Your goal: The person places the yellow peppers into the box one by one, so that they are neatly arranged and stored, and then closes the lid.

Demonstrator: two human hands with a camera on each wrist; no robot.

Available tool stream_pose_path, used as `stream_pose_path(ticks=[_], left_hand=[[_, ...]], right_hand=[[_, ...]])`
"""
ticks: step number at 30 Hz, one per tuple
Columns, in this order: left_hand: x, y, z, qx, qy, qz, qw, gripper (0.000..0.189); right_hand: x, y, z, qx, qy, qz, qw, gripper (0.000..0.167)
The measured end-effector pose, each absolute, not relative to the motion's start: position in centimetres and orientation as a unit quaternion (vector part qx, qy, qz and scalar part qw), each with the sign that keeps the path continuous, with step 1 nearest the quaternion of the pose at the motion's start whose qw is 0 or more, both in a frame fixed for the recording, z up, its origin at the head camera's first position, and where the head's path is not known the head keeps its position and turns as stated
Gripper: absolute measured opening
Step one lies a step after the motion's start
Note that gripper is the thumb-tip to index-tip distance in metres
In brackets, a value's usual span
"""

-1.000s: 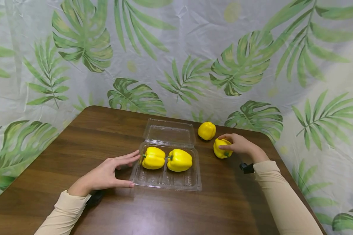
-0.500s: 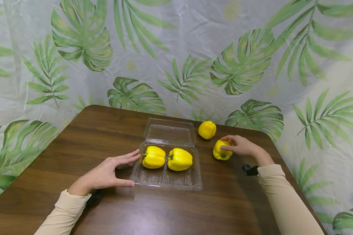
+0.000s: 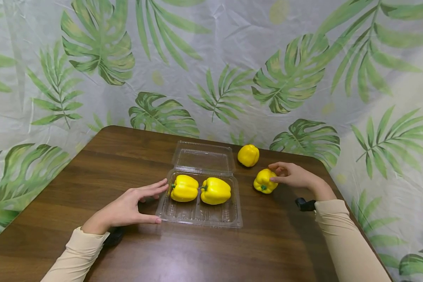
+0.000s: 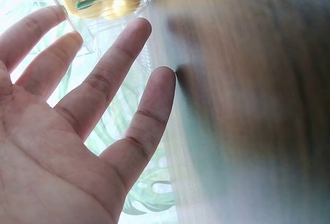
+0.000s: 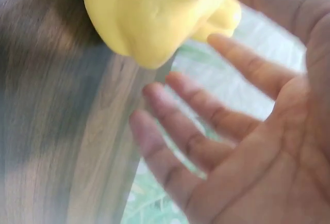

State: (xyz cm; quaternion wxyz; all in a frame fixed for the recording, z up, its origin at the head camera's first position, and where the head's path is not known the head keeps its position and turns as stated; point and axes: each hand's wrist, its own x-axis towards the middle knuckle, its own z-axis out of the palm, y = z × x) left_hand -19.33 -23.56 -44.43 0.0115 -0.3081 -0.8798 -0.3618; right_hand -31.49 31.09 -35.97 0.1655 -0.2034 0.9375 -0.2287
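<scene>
Two yellow bell peppers, a left one (image 3: 185, 188) and a right one (image 3: 216, 191), lie side by side in a clear plastic clamshell container (image 3: 197, 223) whose lid is folded back. My left hand (image 3: 128, 207) is at the container's left side, fingers spread, fingertips at its rim. To the right of the container, a third yellow bell pepper (image 3: 264, 181) sits on the table, its green stem facing me. Beside it my right hand (image 3: 296, 175) has loose fingers; in the right wrist view they do not wrap the pepper (image 5: 149, 17), and thumb contact is unclear.
Another yellow bell pepper (image 3: 248, 156) stands near the back edge of the brown wooden table (image 3: 211, 254). The raised lid (image 3: 204, 158) lies behind the container. A leaf-patterned curtain (image 3: 218, 47) hangs behind the table.
The pepper by my right hand has shifted slightly left and toward me, and turned so its stem faces front. My right hand has drawn back to the right. The left hand stays put.
</scene>
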Motion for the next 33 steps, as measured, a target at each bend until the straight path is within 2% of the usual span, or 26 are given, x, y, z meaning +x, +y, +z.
stream_pose_path(ticks=[5,9,15,33], left_hand=[[-19.3,-23.6,-44.4,-0.308,-0.88,-0.361,0.012,0.092],[-19.3,-23.6,-44.4,-0.308,-0.88,-0.362,0.013,0.092],[-19.3,-23.6,-44.5,-0.307,-0.881,-0.36,0.013,0.093],[-19.4,-23.6,-44.5,-0.308,-0.88,-0.361,0.014,0.093]], right_hand=[[-31.8,31.7,-36.3,-0.24,0.921,-0.257,0.17,0.08],[-31.9,31.7,-36.5,-0.253,0.913,-0.271,0.173,0.085],[-32.2,31.9,-36.8,-0.259,0.896,-0.303,0.194,0.087],[-32.4,30.9,-37.6,-0.246,0.893,-0.317,0.207,0.087]])
